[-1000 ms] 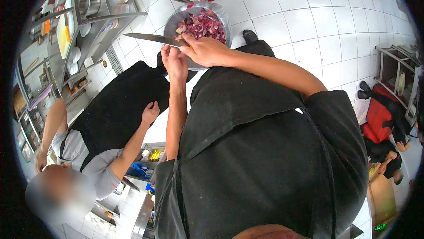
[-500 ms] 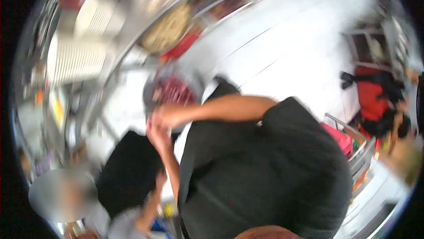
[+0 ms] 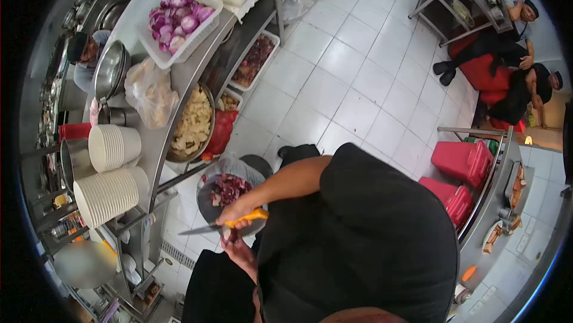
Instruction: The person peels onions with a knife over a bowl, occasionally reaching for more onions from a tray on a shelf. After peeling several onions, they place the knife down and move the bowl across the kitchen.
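Observation:
My right hand (image 3: 236,212) is closed around the orange handle of a knife (image 3: 202,229), its blade pointing left. Just below it, my left hand (image 3: 240,254) pinches a small red onion (image 3: 227,234), with a pale patch showing between the fingers. Knife and onion are close together, and the fingers partly hide the onion. Beneath and beyond my hands stands a dark bin (image 3: 258,165) lined with a clear plastic bag. Reddish-purple onion skins (image 3: 230,189) lie in the bag.
Left, a steel counter holds a tub of red onions (image 3: 179,23), metal bowls (image 3: 111,69) and stacked white containers (image 3: 113,196). Below are a pan of pale pieces (image 3: 194,123) and a red mesh sack (image 3: 222,134). Pink bins (image 3: 459,160) stand right; people (image 3: 519,78) sit beyond.
The view has swung and sharpened. The knife now shows in my right hand, where earlier my blurred hands were close together. A nearby person's arm at lower left no longer shows.

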The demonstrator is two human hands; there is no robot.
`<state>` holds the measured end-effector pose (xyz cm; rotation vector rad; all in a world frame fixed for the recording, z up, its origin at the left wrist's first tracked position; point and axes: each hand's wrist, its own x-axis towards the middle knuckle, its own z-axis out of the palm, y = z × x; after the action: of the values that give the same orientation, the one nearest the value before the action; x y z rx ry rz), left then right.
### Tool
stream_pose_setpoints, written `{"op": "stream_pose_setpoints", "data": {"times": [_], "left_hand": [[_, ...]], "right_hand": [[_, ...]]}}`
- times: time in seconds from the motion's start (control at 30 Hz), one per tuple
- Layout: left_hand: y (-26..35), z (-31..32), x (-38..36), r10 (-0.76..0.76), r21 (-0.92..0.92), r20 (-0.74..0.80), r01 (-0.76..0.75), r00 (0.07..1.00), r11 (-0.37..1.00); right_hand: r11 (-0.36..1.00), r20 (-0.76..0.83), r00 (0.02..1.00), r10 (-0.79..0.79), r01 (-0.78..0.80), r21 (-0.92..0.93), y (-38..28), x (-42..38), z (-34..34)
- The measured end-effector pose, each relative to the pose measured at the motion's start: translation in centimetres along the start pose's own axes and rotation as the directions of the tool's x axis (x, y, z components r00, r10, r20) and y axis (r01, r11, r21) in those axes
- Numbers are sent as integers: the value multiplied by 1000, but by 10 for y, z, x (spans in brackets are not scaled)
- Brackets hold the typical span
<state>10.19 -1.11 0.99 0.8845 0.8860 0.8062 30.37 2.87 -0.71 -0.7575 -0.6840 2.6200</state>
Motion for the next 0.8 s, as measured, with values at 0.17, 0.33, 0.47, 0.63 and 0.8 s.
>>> {"op": "stream_pose_setpoints", "data": {"times": [0.17,0.33,0.47,0.63,0.8], "left_hand": [[-5,-33,6,-31,-88,-14,30,999,996],[2,-32,13,-79,-210,7,78,997,975],[3,-53,32,-154,-441,14,145,988,886],[12,-66,61,-211,-381,-55,175,976,908],[25,-77,57,-220,-406,71,229,973,885]], "right_hand": [[998,-158,987,-5,15,61,9,-12,-21],[987,-227,974,3,34,158,18,0,-22],[984,-386,921,-50,111,136,17,17,-3],[982,-559,820,-123,183,53,12,13,21],[966,-642,746,-178,257,31,16,25,27]]}}
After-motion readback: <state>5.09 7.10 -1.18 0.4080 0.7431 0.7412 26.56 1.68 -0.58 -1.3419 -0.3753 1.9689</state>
